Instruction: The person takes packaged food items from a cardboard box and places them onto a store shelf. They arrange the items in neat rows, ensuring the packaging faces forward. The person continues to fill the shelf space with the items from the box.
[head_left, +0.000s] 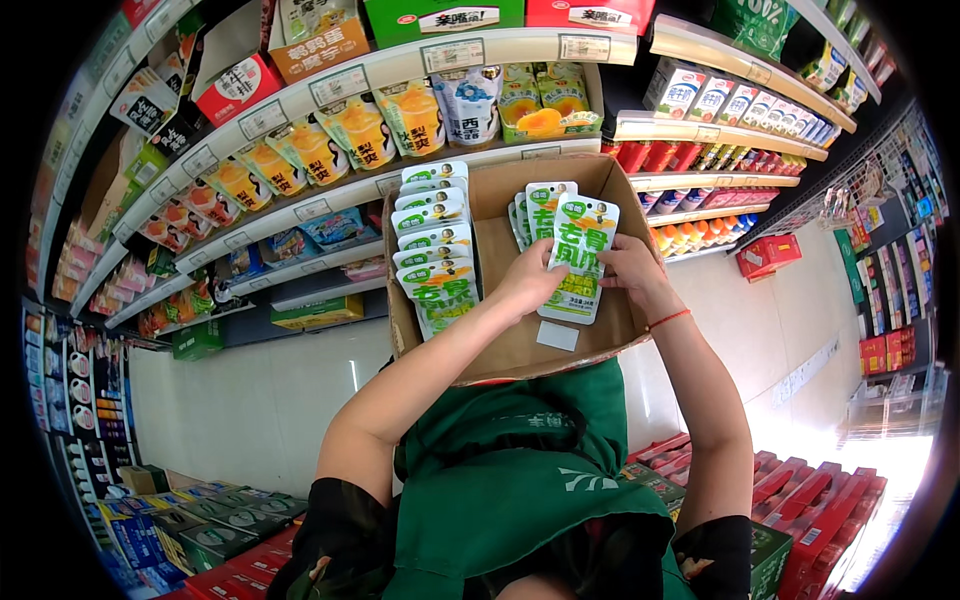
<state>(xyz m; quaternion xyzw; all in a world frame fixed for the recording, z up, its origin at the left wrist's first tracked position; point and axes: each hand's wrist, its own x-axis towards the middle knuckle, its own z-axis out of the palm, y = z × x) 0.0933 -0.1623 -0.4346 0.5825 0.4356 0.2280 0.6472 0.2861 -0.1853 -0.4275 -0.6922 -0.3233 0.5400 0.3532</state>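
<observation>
An open cardboard box (517, 365) rests between my body and the shelf. My left hand (531, 279) grips the left edge of a white and green snack packet (576, 300), with its thumb on the front. My right hand (634, 271) pinches the same packet at its right edge. Just behind it, several like packets (541, 196) lean together in the box. Along the box's left side stands an overlapping row of the same packets (435, 277). A small white card (557, 336) lies on the box floor, below the held packet.
Ahead, shelves hold yellow drink pouches (360, 135), a blue and white pouch (471, 105) and milk cartons (675, 88). A red box (769, 256) sits on the tiled floor at right. Stacked red cartons (817, 517) and green cartons (217, 541) stand near me on both sides.
</observation>
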